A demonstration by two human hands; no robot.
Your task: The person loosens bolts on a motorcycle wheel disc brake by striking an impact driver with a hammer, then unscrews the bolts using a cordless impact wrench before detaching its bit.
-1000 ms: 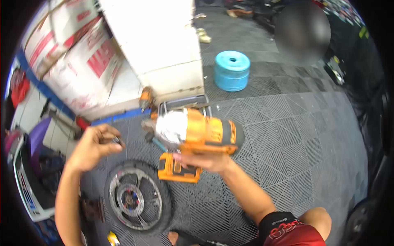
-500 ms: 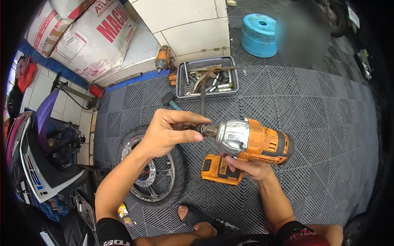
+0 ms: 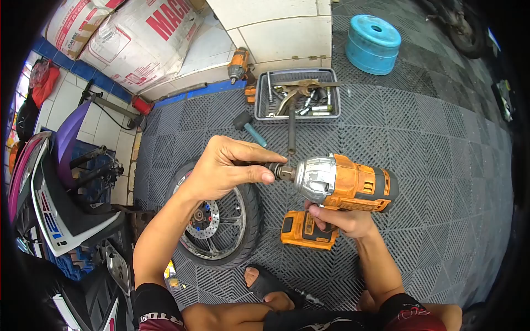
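Observation:
An orange and black cordless impact wrench (image 3: 353, 179) with a silver nose is held level, nose to the left. My right hand (image 3: 348, 219) is wrapped around its handle, above the orange battery (image 3: 309, 230). At the nose, my left hand (image 3: 229, 168) pinches a dark metal socket (image 3: 274, 170) between thumb and fingers. The socket is in line with the square drive (image 3: 287, 173); whether it is seated on it I cannot tell. Below my left forearm lies a motorcycle wheel (image 3: 251, 226) with a brake disc (image 3: 207, 220).
A grey basket (image 3: 259, 110) holds sockets and tools, with another impact wrench (image 3: 238, 66) beside it. A mallet (image 3: 251, 129) lies nearer. A blue drum-shaped container (image 3: 372, 47) stands behind. Motorcycle fairings (image 3: 52, 204) fill the left side. A metal tool (image 3: 309, 298) lies by my foot.
The view has swung a little, so the floor items sit farther right. My hands keep the same holds on the wrench and socket. A blurred grey patch beside the blue container is gone.

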